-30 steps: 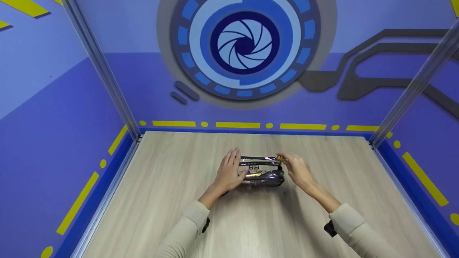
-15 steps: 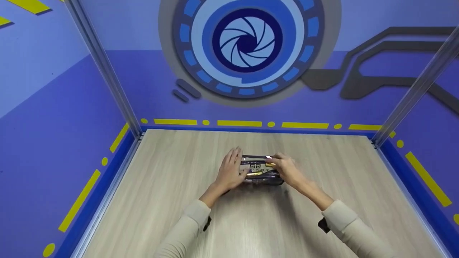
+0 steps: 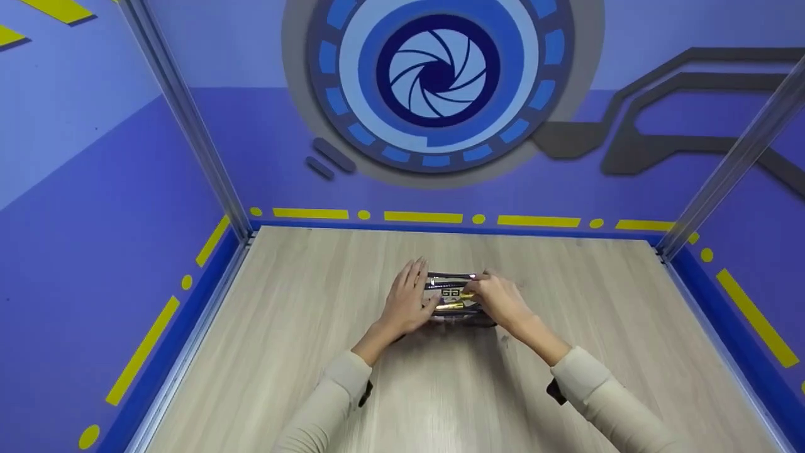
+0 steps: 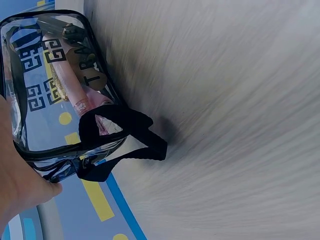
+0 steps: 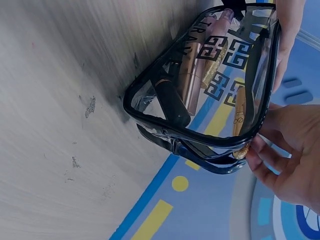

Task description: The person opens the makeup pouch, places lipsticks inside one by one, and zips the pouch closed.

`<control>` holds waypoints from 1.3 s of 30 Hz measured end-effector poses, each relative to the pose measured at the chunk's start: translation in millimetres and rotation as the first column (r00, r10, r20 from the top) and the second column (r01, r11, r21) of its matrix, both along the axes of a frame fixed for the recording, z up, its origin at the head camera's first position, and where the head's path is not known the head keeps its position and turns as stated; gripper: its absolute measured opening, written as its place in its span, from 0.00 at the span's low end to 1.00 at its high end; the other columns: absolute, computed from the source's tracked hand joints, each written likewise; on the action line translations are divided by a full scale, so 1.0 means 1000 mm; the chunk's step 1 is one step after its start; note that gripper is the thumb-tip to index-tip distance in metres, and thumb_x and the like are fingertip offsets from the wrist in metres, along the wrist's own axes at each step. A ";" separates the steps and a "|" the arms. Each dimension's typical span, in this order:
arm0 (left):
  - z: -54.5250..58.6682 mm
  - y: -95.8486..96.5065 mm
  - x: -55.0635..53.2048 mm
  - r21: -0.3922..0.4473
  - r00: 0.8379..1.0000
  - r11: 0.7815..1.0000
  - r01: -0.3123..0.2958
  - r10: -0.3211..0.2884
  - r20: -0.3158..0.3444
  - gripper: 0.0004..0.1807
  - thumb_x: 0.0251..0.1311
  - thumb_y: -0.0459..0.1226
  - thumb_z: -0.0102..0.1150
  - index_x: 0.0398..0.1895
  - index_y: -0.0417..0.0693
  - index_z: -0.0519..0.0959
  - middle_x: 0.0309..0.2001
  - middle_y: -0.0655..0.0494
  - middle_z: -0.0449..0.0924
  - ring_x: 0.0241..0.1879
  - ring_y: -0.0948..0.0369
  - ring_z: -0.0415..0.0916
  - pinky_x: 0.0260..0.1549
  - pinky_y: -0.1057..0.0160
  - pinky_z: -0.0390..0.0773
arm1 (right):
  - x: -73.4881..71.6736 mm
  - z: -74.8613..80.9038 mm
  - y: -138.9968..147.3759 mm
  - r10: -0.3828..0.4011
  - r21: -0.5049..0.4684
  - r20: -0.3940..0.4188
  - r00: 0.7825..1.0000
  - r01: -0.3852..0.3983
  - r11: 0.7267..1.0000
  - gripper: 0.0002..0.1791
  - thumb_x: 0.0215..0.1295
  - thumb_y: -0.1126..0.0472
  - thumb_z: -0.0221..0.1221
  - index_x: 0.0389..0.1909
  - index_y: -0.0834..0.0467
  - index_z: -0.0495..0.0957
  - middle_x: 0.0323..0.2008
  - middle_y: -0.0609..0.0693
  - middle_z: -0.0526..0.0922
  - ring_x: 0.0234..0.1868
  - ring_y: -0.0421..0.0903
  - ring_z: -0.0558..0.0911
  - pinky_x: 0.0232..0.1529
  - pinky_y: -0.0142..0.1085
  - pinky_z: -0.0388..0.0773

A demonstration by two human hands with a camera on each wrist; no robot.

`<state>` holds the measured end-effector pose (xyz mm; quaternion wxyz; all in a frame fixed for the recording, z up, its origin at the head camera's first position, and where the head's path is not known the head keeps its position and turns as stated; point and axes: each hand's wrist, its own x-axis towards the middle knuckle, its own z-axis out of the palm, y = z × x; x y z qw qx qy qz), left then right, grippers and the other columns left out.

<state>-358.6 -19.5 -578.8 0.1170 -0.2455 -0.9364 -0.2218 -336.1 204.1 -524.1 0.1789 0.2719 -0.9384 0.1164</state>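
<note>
A clear pouch with black trim and printed lettering (image 3: 445,285) stands on the table between both hands. My left hand (image 3: 404,302) rests across its left end with straight fingers, the thumb by the near edge. My right hand (image 3: 503,303) pinches the end of a gold tube (image 5: 240,112) at the pouch's top opening. Most of that tube shows through the clear plastic in the right wrist view. Inside lie a rose-gold tube (image 5: 190,80), a black tube (image 5: 170,102), a glittery gold piece (image 5: 214,67) and a pink tube (image 4: 65,70). A black strap loop (image 4: 155,142) hangs off one end.
The pouch is on a pale wood-grain table (image 3: 302,277). Blue panels with yellow dashes (image 3: 422,217) enclose the back and sides, with metal posts (image 3: 188,119) at the back corners.
My right hand has moved left with the gold tube, from beyond the pouch's right end to over its opening. My left hand stays in place on the pouch.
</note>
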 end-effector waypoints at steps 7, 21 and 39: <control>0.003 0.001 0.001 -0.023 1.000 1.000 -0.014 0.014 0.015 0.40 0.74 0.51 0.47 0.79 0.34 0.56 0.80 0.41 0.54 0.80 0.43 0.51 0.78 0.44 0.54 | 0.000 -0.002 0.001 -0.001 -0.008 0.001 1.000 0.001 1.000 0.08 0.52 0.69 0.73 0.32 0.54 0.90 0.35 0.50 0.90 0.37 0.50 0.82 0.33 0.47 0.85; 0.004 0.001 0.002 -0.014 1.000 1.000 -0.008 0.008 0.028 0.40 0.74 0.51 0.45 0.80 0.36 0.54 0.80 0.40 0.54 0.81 0.43 0.49 0.78 0.43 0.53 | 0.001 -0.006 0.004 -0.004 -0.074 -0.015 1.000 0.003 0.997 0.07 0.54 0.69 0.72 0.32 0.55 0.90 0.34 0.50 0.90 0.36 0.51 0.88 0.32 0.48 0.85; 0.001 0.001 0.003 0.000 0.999 1.000 -0.015 0.015 0.044 0.41 0.73 0.50 0.48 0.80 0.36 0.53 0.81 0.41 0.53 0.81 0.43 0.48 0.79 0.42 0.53 | -0.011 -0.010 0.064 -0.186 -0.378 0.275 0.943 0.284 0.881 0.08 0.68 0.69 0.61 0.42 0.67 0.86 0.35 0.61 0.90 0.35 0.56 0.89 0.34 0.48 0.84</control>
